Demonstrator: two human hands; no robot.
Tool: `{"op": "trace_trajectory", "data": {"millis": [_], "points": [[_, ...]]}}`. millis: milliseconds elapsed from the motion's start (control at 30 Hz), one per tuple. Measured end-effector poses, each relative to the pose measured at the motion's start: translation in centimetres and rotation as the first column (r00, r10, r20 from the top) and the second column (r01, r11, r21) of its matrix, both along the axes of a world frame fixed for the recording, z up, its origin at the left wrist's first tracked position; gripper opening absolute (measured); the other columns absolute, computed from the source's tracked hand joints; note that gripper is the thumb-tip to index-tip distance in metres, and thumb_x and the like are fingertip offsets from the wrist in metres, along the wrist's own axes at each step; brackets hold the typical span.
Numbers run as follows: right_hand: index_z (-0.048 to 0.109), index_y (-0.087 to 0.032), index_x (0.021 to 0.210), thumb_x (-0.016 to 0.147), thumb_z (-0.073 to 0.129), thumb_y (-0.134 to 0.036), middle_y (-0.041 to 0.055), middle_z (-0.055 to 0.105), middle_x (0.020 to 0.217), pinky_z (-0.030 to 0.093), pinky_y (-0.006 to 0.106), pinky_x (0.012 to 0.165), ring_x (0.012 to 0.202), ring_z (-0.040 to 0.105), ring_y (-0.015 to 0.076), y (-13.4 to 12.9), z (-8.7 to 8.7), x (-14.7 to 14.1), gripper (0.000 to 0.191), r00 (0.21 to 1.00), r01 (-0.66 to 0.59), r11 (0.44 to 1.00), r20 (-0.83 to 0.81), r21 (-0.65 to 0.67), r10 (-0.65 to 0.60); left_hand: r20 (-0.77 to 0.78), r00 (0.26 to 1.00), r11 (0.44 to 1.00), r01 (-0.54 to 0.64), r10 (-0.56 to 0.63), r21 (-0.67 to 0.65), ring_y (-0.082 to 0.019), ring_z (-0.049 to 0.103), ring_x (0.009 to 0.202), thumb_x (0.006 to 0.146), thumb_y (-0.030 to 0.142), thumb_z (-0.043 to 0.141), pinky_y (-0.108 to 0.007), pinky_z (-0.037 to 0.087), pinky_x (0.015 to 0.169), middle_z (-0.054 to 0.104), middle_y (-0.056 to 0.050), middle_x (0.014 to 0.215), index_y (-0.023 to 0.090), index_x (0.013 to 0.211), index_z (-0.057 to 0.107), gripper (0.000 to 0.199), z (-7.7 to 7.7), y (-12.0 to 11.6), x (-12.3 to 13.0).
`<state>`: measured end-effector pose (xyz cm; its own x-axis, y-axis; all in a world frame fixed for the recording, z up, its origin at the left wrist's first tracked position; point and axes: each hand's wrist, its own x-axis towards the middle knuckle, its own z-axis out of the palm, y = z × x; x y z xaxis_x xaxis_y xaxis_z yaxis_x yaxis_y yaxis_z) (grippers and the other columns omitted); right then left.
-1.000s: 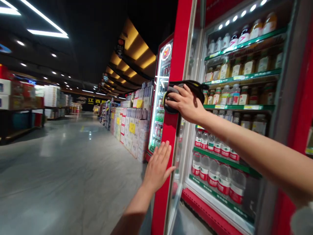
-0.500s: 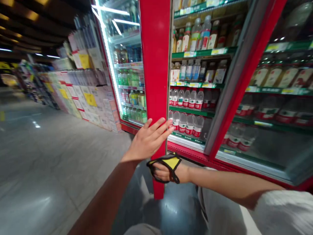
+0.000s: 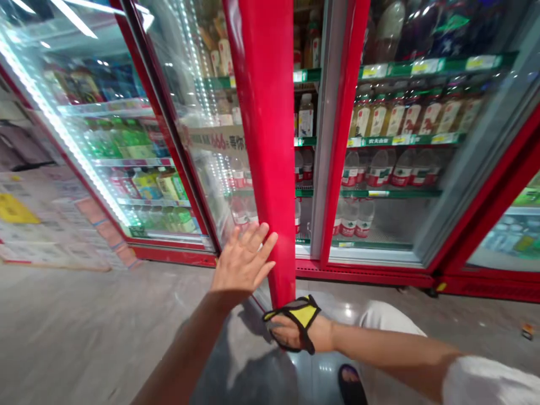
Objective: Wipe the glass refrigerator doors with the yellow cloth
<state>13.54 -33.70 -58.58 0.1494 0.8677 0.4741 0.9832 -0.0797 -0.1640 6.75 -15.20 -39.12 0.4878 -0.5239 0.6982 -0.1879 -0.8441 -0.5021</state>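
Note:
A tall red door frame point(image 3: 272, 140) stands upright in the middle, with a clear glass pane point(image 3: 211, 169) on its left. My left hand point(image 3: 242, 259) lies spread over the glass and the frame's left edge, its fingers apart and nothing in it. Below and to the right, my right hand point(image 3: 291, 332) is at the lower end of the frame. Its fingers are curled together in a black-edged mesh piece point(image 3: 306, 315) with a yellow patch, which wraps round the hand. What lies under the right palm is hidden.
Behind the door, a red cooler point(image 3: 363, 270) holds rows of bottles. A lit cooler point(image 3: 156, 242) with green bottles and stacked boxes point(image 3: 50, 219) are at the left. A leg in pale trousers point(image 3: 388, 318) and a dark sandal point(image 3: 352, 388) are below right.
The view has turned right, and the door shows more of its glass side. My left hand has shifted left along it, onto the glass. My right hand still has the mesh piece, slightly lower in view.

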Motion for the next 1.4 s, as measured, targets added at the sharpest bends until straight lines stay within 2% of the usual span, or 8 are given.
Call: {"op": "trace_trajectory", "data": {"millis": [133,367,500,700,833,1033,1267,1400], "points": [[0.066,-0.025,0.13,0.099,0.047,-0.014,0.0045,0.064,0.141,0.042,0.043,0.121,0.144,0.046,0.0236,-2.4,2.0,4.9,0.037,0.968,-0.043,0.998,0.246,-0.046,0.053,-0.156,0.988,0.999,-0.023,0.017,-0.039,-0.022,0.017,0.156,0.097,0.023,0.05,-0.05,0.013,0.129,0.035,-0.01,0.163,0.021,0.162,0.008,0.077,-3.1,-0.4,5.1],[0.067,-0.035,0.125,0.097,0.046,-0.013,0.0027,0.061,0.145,0.037,0.055,0.121,0.147,0.042,0.0257,-5.0,6.6,15.2,0.041,0.795,0.259,0.958,0.536,0.123,-0.284,-0.334,0.941,0.989,-0.105,0.063,-0.108,-0.02,0.018,0.156,0.098,0.018,0.04,-0.049,0.019,0.128,0.028,-0.007,0.166,0.022,0.162,0.012,0.07,-7.4,-1.0,12.9],[0.064,-0.031,0.13,0.095,0.056,-0.016,0.003,0.057,0.149,0.034,0.06,0.121,0.148,0.039,0.0311,-4.5,8.7,21.9,0.039,0.687,0.325,0.928,0.629,0.18,-0.363,-0.339,0.935,0.978,-0.161,0.107,-0.135,-0.022,0.019,0.156,0.098,0.02,0.042,-0.049,0.024,0.126,0.028,-0.008,0.166,0.019,0.161,0.017,0.068,-8.5,-0.4,16.2],[0.059,-0.026,0.137,0.094,0.058,-0.016,0.0067,0.056,0.15,0.031,0.058,0.122,0.148,0.039,0.0296,-3.5,10.4,29.9,0.044,0.659,0.356,0.92,0.654,0.164,-0.372,-0.319,0.927,0.947,-0.265,0.197,-0.184,-0.024,0.018,0.156,0.096,0.019,0.045,-0.05,0.026,0.125,0.025,-0.008,0.167,0.018,0.161,0.018,0.07,-9.2,1.2,20.2],[0.057,-0.026,0.139,0.098,0.05,-0.017,0.0061,0.052,0.153,0.029,0.054,0.124,0.15,0.035,0.027,-2.9,8.4,32.3,0.043,0.677,0.325,0.931,0.646,0.165,-0.351,-0.331,0.897,0.905,-0.372,0.293,-0.206,-0.027,0.013,0.157,0.093,0.021,0.05,-0.053,0.024,0.125,0.019,-0.008,0.169,0.02,0.162,0.015,0.077,-10.2,2.7,23.3],[0.063,-0.025,0.132,0.097,0.045,-0.016,0.0068,0.06,0.144,0.022,0.047,0.128,0.147,0.04,0.0254,-2.1,2.9,33.2,0.041,0.763,0.248,0.954,0.573,0.166,-0.298,-0.323,0.861,0.869,-0.462,0.393,-0.176,-0.029,0.018,0.156,0.091,0.024,0.056,-0.053,0.023,0.126,0.021,-0.011,0.168,0.018,0.159,0.026,0.075,-11.8,4.5,27.2],[0.07,-0.024,0.124,0.085,0.045,-0.004,0.0083,0.066,0.137,0.018,0.045,0.13,0.143,0.046,0.0264,0.1,-5.8,32.4,0.051,0.903,0.111,0.977,0.392,0.18,-0.174,-0.274,0.905,0.93,-0.36,0.327,-0.08,-0.022,0.034,0.151,0.095,0.011,0.045,-0.052,0.023,0.125,0.045,-0.006,0.158,0.028,0.155,0.036,0.064,-12.5,8.1,28.4],[0.065,-0.023,0.134,0.084,0.034,0.004,0.0067,0.062,0.143,0.024,0.039,0.128,0.143,0.047,0.0208,4.5,-8.6,30.6,0.065,0.95,0.157,0.953,0.223,0.26,-0.217,-0.197,0.947,0.958,-0.273,0.252,-0.088,-0.02,0.024,0.155,0.094,0.023,0.056,-0.048,0.014,0.128,0.042,-0.005,0.16,0.029,0.156,0.033,0.066,-13.9,9.6,29.2]]}}
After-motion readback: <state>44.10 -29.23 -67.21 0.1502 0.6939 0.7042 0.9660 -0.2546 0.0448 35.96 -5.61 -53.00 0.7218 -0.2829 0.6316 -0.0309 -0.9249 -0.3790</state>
